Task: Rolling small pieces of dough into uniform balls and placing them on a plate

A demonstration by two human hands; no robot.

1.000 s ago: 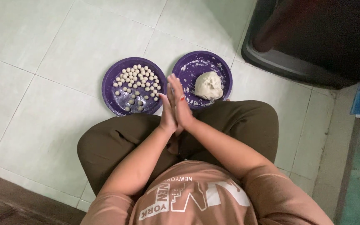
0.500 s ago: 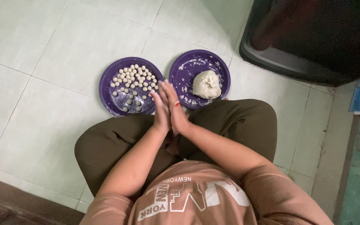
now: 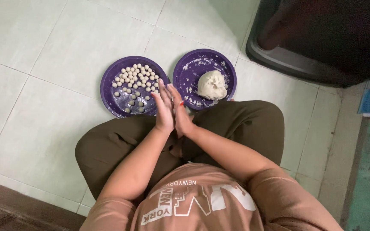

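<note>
Since half a second ago your palms have slid a little against each other, the fingertips now reaching just over the near rim of the plates, while both plates lie where they were. Your left hand (image 3: 164,109) and right hand (image 3: 180,112) are pressed flat together, palm to palm, fingers straight and pointing away from you. Whatever sits between them is hidden; there may be a small bit of dough there, but you cannot tell from this view.

Just beyond your fingertips, on the pale tiled floor (image 3: 65,51), stand two purple plates side by side, nearly touching. The left plate (image 3: 110,92) carries many small white dough balls (image 3: 134,79), spread loosely over its far half. The right plate (image 3: 185,68), dusted with flour, holds one lump of white dough (image 3: 212,84) a little right of its middle. Your knees in dark olive trousers (image 3: 245,124) spread wide beneath your forearms. A dark bin-like object (image 3: 322,42) stands at upper right.
</note>
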